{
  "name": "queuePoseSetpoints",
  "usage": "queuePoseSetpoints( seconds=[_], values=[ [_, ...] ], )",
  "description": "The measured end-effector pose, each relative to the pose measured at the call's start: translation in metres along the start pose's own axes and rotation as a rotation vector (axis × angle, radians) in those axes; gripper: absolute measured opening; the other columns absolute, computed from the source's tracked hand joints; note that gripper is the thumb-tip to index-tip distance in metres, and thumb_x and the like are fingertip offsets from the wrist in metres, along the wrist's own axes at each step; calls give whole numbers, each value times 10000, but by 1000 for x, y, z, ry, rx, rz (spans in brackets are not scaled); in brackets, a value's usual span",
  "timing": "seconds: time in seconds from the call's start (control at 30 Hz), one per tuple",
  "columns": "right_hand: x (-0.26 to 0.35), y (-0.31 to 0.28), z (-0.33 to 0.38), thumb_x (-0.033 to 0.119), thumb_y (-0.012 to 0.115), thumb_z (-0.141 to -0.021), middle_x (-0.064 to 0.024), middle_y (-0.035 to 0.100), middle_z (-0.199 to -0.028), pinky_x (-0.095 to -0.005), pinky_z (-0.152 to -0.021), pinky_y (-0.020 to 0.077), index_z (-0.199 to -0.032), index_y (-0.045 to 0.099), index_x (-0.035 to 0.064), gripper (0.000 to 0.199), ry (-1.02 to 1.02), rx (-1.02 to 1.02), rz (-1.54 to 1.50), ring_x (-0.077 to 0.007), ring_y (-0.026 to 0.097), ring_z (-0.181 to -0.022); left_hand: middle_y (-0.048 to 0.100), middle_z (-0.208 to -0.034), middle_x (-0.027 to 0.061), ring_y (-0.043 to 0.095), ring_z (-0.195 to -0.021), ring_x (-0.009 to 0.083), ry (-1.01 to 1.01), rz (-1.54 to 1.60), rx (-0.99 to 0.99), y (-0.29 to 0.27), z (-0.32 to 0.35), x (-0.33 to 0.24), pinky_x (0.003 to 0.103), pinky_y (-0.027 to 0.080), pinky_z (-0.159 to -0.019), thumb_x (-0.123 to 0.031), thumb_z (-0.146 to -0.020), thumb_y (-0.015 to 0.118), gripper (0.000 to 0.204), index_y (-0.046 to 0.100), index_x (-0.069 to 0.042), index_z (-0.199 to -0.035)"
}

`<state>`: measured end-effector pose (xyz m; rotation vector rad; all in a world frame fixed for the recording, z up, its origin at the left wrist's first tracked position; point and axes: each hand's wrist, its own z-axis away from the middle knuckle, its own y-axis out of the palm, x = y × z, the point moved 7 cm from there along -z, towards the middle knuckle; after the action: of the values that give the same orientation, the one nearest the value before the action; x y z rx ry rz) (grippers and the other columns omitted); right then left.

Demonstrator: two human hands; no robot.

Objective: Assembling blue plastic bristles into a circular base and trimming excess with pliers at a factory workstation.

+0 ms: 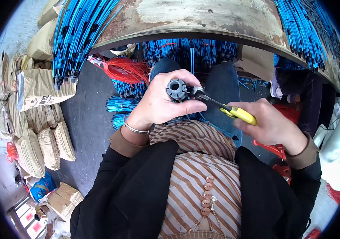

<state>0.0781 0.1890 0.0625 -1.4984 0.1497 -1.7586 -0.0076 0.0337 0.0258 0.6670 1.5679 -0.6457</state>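
My left hand is closed around a dark grey, hollow round plastic hub with notches along its rim. Its open end faces up, and the thumb and fingers curl about it. Coming in from the right, my right hand grips the yellow handles of a pair of pliers. The dark jaws of the pliers touch or lie very close against the hub's right side. Whatever they bite on there is too small to make out. Both hands are held over my lap.
Ahead stands a worn wooden table, with bundles of blue rods hanging over its edge and more beneath. Red strands hang by my left knee. Paper sacks fill the left side. At right are another person's legs and white bags.
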Motion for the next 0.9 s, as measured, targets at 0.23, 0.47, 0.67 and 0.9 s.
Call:
queuePoseSetpoints(
  seconds=[0.23, 0.47, 0.67, 0.9],
  values=[
    [32, -12, -3, -17, 602, -772, -179, 651, -772, -315, -486, 444, -1100, 542, -77, 338, 296, 224, 118, -255, 583, -543, 645, -879, 121, 590, -771, 185, -42, -27, 5, 2, -5, 0, 283, 467, -737, 15, -591, 773, 354, 621, -14, -910],
    [18, -12, -21, 16, 642, -764, -154, 653, -759, -303, -479, 443, -1038, 585, -75, 294, 209, 86, 166, -194, 575, -532, 644, -886, 129, 597, -782, 203, 6, 45, -90, -19, -6, 6, 290, 465, -757, -23, -624, 755, 447, 601, 3, -1043],
    [-31, -125, -45, 323, 664, -811, -106, 654, -765, -310, -512, 479, -1142, 598, 47, 436, 71, -800, 1066, -215, 589, -553, 634, -816, 116, 606, -777, 240, 182, 332, -321, -67, 5, 19, 327, 476, -786, 4, -726, 663, 453, 541, 38, -1162],
    [-52, -118, -47, 341, 658, -817, -98, 662, -914, -305, -702, 497, -1184, 582, 74, 461, -366, -1028, 1182, -245, 623, -734, 589, -770, 70, 564, -827, 245, 429, 605, -454, -119, 38, -18, 397, 466, -782, -183, -871, 553, 293, 563, 13, -1088]
  ],
)
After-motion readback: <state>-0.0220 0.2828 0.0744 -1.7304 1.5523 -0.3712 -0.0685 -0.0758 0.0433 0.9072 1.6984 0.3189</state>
